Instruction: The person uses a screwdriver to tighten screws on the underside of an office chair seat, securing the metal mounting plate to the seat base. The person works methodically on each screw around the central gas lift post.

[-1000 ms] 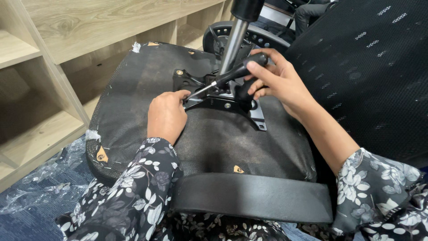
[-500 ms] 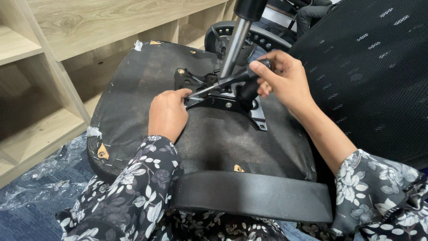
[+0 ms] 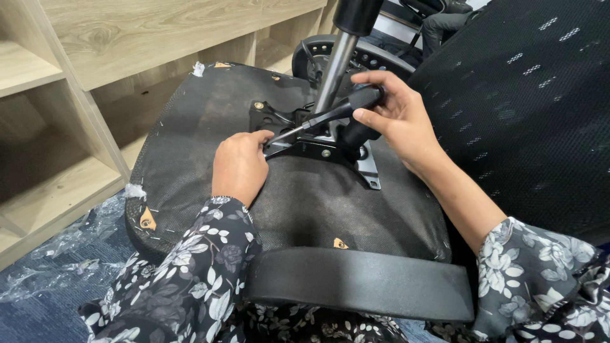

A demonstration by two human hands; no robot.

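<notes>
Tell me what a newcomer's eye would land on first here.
At centre lies an upturned office chair seat, with a black metal mounting plate bolted to its underside and a chrome gas-lift column rising from it. The right hand grips a black-handled screwdriver angled down to the plate's left edge, where the left hand rests. Pale wooden shelves stand at left.

The screwdriver (image 3: 330,114) tip is hidden behind the left hand (image 3: 238,166).
</notes>
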